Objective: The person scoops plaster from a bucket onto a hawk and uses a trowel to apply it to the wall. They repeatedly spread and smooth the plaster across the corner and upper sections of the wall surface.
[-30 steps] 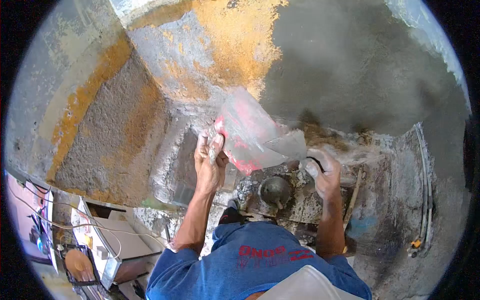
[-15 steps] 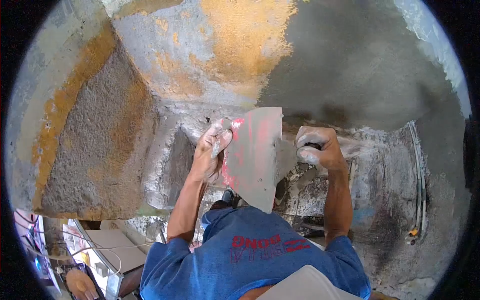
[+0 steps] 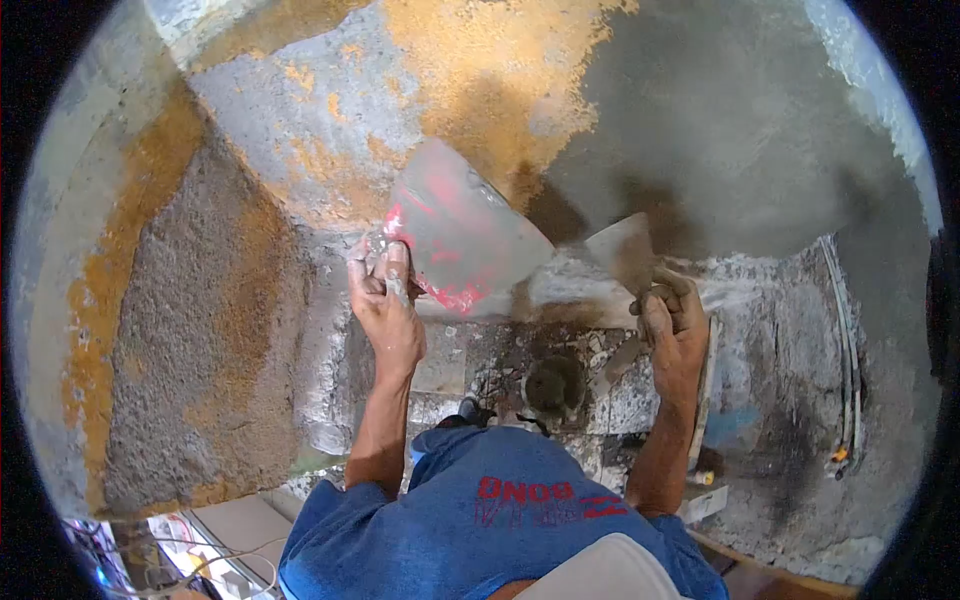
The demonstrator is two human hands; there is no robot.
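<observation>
My left hand (image 3: 388, 318) is closed on the edge of a wide red plaster spreader (image 3: 465, 225), its face smeared with grey plaster. The spreader is tilted, with its broad edge toward the upper right. In my right hand (image 3: 678, 325) is a small putty knife (image 3: 622, 246), gripped by the handle, its blade coated grey and pointing up and left. A gap separates the knife blade from the spreader's right corner. Both tools are raised before the wall; the fresh grey plaster (image 3: 720, 130) covers its right part.
Bare wall with yellow patches (image 3: 480, 60) lies left of the plaster. A dark round bucket (image 3: 555, 385) stands on the littered floor below my hands. Conduits (image 3: 848, 340) run down the right wall. At lower left are a table (image 3: 245, 525) and cables.
The spreader has turned and moved up and left. The putty knife has come away from it, swinging up and right. The bucket below has come into sight.
</observation>
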